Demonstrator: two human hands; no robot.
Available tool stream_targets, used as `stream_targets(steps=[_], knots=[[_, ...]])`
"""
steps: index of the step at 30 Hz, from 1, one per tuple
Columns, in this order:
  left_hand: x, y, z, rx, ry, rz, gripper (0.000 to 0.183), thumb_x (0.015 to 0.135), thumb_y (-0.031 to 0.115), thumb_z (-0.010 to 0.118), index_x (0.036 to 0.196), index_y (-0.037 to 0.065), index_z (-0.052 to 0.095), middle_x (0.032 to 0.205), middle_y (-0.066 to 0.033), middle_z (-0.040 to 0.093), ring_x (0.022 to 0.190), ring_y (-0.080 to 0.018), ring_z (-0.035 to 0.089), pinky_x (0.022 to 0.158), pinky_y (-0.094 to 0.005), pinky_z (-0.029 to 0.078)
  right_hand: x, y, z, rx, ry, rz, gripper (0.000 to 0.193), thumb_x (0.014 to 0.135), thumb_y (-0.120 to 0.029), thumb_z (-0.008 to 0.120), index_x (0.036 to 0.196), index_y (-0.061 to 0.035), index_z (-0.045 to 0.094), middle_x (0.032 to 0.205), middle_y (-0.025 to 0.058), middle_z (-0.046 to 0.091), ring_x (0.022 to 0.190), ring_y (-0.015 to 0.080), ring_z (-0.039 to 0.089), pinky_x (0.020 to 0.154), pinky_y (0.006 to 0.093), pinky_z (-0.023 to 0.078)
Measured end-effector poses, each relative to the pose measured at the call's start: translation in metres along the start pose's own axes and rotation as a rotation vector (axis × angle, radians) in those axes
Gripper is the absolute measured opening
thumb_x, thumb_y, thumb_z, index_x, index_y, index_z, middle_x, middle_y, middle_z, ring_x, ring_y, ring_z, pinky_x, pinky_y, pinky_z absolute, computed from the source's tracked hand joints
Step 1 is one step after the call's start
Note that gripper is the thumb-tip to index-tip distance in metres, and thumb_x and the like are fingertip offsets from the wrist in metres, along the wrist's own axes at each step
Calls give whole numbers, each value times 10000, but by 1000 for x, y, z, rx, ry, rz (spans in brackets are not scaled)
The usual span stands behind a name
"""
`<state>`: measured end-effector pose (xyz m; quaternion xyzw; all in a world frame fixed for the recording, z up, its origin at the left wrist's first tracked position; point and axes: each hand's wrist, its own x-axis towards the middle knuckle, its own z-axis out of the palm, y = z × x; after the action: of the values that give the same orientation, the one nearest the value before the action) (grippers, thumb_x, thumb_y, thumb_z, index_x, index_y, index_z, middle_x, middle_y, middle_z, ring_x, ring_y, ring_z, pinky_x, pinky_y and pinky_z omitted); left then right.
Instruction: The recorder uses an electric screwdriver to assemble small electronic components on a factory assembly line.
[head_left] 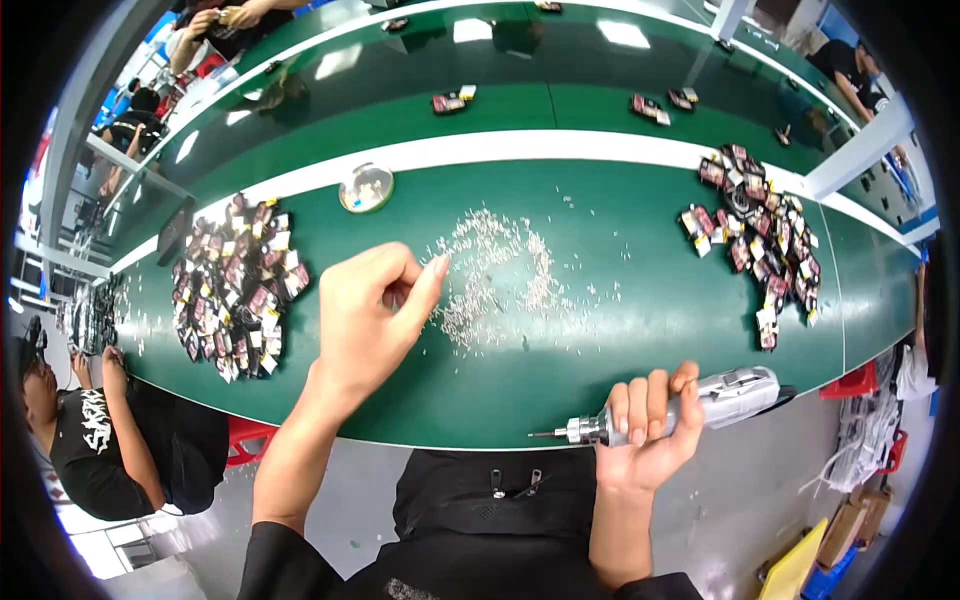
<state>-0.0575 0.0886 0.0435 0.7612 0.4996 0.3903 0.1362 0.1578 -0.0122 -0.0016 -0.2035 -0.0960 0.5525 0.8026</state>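
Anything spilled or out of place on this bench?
Small pale pieces lie loose in an uneven scatter across the green table, outside the round dish. They look spilled, though the spread may be deliberate. Nothing else stands out.

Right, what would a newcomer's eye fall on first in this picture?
Probably the scatter of tiny pale pieces mid-table, with the person's left hand at its left edge. Next, the silver power screwdriver in the right hand, near the green worktable's near edge. A left heap and a right heap of small dark items flank the scatter.
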Motion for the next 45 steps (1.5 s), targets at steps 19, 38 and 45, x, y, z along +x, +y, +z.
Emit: stream_targets(steps=[19, 38, 45], knots=[[160, -135, 57, 563, -126, 53, 297, 868, 83, 528, 1148, -11, 557, 1023, -186, 571, 971, -340, 535, 880, -405, 437, 0, 0, -9, 17, -130, 135, 122, 914, -192, 456, 863, -90, 412, 500, 0, 333, 396, 109, 333, 461, 274, 366], [-63, 44, 41, 24, -546, 405, 462, 639, -78, 640, 1092, -66, 549, 1179, -178, 536, 923, -325, 550, 758, -383, 490, -36, -5, -23, 26, -252, 267, 87, 915, -161, 422, 880, -83, 437, 499, -7, 365, 378, 104, 359, 449, 276, 378], [-53, 50, 42, 56, -563, 428, 292, 645, -28, 626, 932, -66, 592, 1010, -133, 597, 832, -263, 569, 649, -332, 511, -56, 15, -20, 4, -189, 323, 58, 911, -132, 423, 888, -79, 434, 505, 4, 372, 386, 112, 365, 455, 280, 381]])
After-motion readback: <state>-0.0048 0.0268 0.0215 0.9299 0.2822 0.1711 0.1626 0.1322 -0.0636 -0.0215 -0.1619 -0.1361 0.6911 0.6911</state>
